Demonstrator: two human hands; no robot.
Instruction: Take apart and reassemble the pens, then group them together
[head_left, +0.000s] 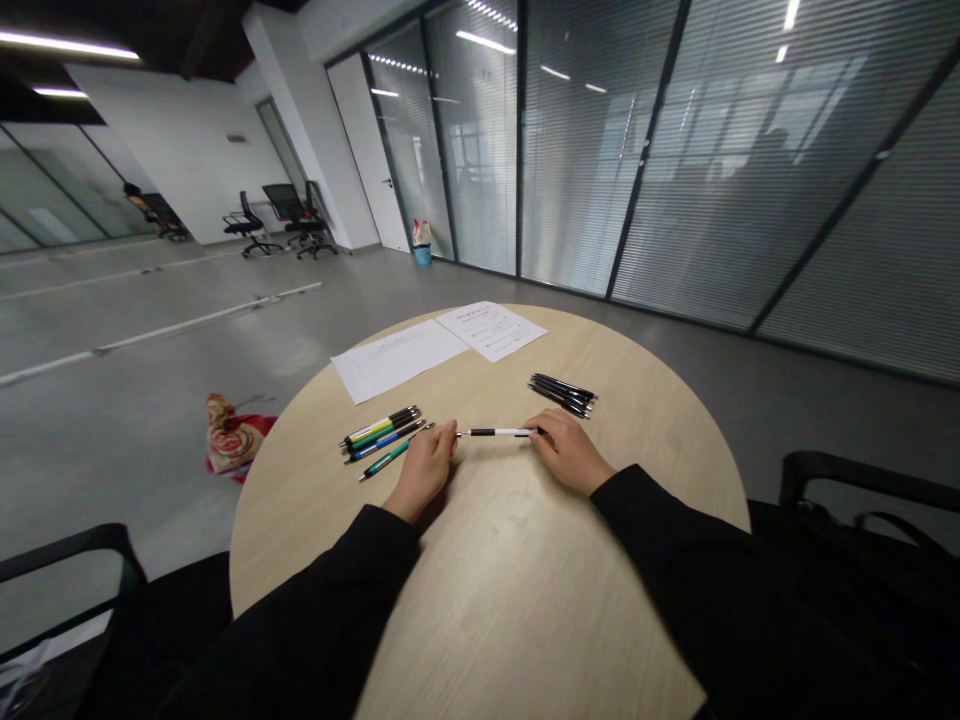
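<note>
A white pen with a black grip [504, 432] lies crosswise between my two hands, close above or on the table. At its left end, the fingers of my left hand [426, 466] are closed at the pen's tip. My right hand [570, 452] pinches its other end between thumb and fingers. Left of my left hand is a group of coloured pens [382, 430], yellow, green and blue with black parts. One green pen [386, 460] lies nearest that hand and partly behind it. Beyond my right hand rests a bunch of black pens [562, 394].
Two printed paper sheets [397, 358] [491, 330] lie at the far side of the round wooden table [517, 620]. Black armchairs flank it at left [75, 540] and right [862, 475]. A red and beige bag [232, 440] sits on the floor.
</note>
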